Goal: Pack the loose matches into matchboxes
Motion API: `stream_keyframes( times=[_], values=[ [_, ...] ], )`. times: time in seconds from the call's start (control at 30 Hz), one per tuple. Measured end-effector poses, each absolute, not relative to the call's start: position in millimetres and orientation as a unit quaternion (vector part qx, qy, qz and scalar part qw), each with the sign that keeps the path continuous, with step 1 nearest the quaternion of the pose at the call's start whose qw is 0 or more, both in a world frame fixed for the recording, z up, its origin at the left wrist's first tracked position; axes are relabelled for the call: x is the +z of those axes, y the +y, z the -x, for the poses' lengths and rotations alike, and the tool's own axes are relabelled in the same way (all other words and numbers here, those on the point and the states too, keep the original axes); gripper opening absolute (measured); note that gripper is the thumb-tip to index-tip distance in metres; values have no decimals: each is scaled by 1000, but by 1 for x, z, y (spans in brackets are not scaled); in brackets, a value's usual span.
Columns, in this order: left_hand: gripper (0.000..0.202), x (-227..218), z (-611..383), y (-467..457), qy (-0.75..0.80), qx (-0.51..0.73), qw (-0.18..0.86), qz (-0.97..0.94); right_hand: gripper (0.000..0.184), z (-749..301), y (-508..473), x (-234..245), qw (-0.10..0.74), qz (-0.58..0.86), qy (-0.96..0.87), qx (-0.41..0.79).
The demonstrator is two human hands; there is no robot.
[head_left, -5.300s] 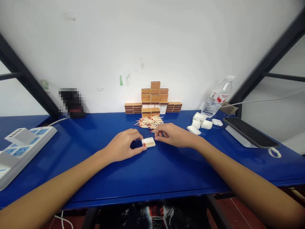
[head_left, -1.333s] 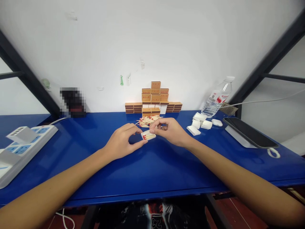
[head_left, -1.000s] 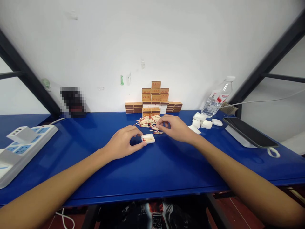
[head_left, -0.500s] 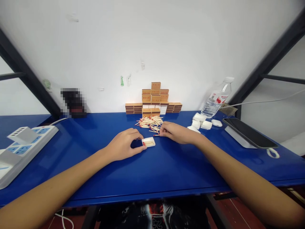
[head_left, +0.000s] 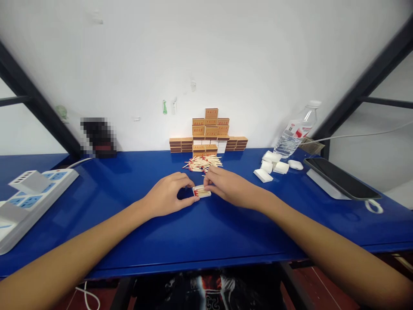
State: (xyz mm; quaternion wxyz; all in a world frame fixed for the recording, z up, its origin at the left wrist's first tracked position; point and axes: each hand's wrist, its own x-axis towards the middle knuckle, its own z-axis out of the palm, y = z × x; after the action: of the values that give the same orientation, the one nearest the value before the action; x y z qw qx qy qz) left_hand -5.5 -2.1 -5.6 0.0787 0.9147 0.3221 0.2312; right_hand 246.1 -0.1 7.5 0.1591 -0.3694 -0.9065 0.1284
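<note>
My left hand (head_left: 169,194) grips the left end of a small white matchbox tray (head_left: 206,196) between thumb and fingers. Several red-tipped matches (head_left: 200,192) lie side by side in the tray, heads to the left. My right hand (head_left: 227,186) is over the tray's right end, its thumb and index finger pinched on a match that their tips mostly hide. Just behind the hands lies a loose heap of matches (head_left: 203,162), partly covered by my right hand.
Matchboxes (head_left: 211,131) are stacked against the wall behind the heap. To the right are white empty trays (head_left: 263,175), an earbud case (head_left: 295,164), a water bottle (head_left: 297,129) and a phone (head_left: 342,178) on a stand. A power strip (head_left: 61,181) lies at the left.
My right hand has moved left and toward me, from the edge of the match heap to the tray, carrying a match. My left hand has stayed at the tray.
</note>
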Motion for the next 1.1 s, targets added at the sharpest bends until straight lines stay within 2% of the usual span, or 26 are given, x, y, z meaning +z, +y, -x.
stream_keyframes(
  times=[0.17,0.37,0.63,0.93,1.1],
  values=[
    [25,-5,6,-2,321,234,81,-914,5,-241,-3,7,165,355,-912,126],
    [26,-4,5,-3,316,241,89,-913,12,-262,14,15,219,401,-885,95],
    [26,-2,4,-5,310,233,93,-917,24,-277,38,0,182,386,-898,110],
    [26,-3,4,-4,310,232,92,-917,11,-277,41,-2,164,396,-896,112],
    [25,-2,4,-4,317,225,89,-917,13,-279,37,0,187,391,-893,118]
  ],
)
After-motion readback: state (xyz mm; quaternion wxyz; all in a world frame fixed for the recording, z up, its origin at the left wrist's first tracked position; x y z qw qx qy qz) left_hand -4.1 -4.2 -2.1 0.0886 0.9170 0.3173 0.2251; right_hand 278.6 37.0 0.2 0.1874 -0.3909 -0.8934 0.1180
